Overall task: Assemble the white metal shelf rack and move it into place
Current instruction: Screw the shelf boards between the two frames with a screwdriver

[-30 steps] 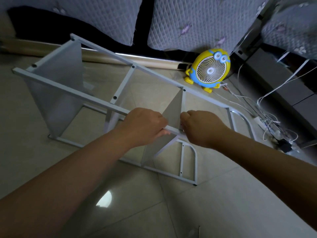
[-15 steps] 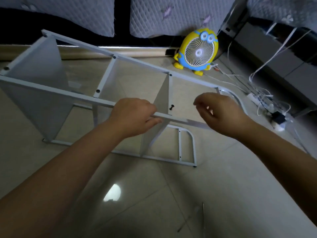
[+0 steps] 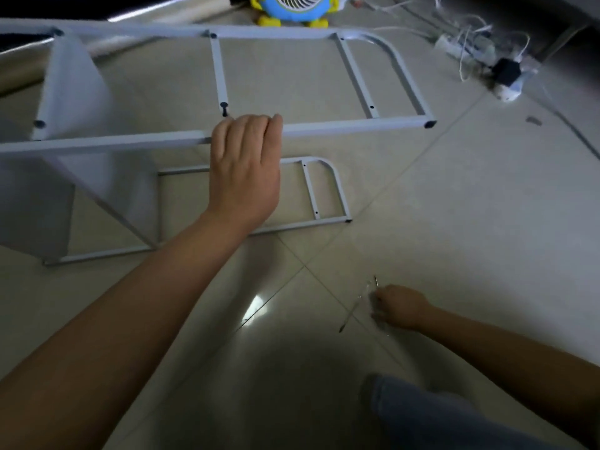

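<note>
The white metal shelf rack (image 3: 357,123) lies on its side on the tiled floor, its shelf panels (image 3: 74,92) standing upright at the left. My left hand (image 3: 246,164) grips the near top rail of the rack, fingers curled over it. A dark screw (image 3: 224,108) sticks out of a crossbar just left of that hand. My right hand (image 3: 397,306) is low on the floor at the lower right, fingers curled at a thin screwdriver (image 3: 355,306) with a clear handle; whether it grips the tool is blurred.
A yellow and blue fan (image 3: 292,9) stands on the floor beyond the rack. A power strip with tangled white cables (image 3: 480,50) and a black plug (image 3: 506,73) lie at the upper right. My knee in blue jeans (image 3: 438,417) is at the bottom.
My right hand left the rail and dropped to the floor at the screwdriver. The view tilted down. My left hand stays on the rail.
</note>
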The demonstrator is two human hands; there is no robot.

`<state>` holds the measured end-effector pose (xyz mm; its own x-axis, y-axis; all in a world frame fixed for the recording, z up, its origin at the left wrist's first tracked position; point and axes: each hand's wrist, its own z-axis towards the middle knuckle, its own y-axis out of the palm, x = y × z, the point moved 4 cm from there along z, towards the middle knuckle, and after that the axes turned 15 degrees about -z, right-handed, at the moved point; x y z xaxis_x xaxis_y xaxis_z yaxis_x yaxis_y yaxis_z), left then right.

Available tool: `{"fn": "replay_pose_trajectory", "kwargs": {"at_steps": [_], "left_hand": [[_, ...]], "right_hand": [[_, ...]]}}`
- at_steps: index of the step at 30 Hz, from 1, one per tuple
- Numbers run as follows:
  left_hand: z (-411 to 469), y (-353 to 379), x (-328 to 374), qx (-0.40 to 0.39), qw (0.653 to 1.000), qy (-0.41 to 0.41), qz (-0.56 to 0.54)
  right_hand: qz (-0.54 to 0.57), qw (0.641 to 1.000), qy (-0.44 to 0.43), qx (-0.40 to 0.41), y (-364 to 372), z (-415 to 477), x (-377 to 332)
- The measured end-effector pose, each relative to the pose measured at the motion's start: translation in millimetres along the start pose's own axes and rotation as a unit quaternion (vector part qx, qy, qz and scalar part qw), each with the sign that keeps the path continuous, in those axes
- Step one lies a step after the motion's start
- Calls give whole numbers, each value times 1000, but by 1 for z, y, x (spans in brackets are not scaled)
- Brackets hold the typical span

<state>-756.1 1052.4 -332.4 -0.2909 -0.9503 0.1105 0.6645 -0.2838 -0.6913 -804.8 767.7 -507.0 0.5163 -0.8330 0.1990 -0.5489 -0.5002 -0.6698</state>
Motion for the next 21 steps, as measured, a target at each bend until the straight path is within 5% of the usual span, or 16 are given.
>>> {"fn": "replay_pose_trajectory", "kwargs": {"at_steps": [9,15,21], "left_hand": [[-3,10,3,47,998,18,38],[-4,7,1,44,998,23,31],[1,-10,6,-16,999,-18,-49]], "right_hand": [[98,993,38,44,27,7,-15],[198,926,101,304,-54,-12,18],[183,826,-27,532,-154,-68,9]]}}
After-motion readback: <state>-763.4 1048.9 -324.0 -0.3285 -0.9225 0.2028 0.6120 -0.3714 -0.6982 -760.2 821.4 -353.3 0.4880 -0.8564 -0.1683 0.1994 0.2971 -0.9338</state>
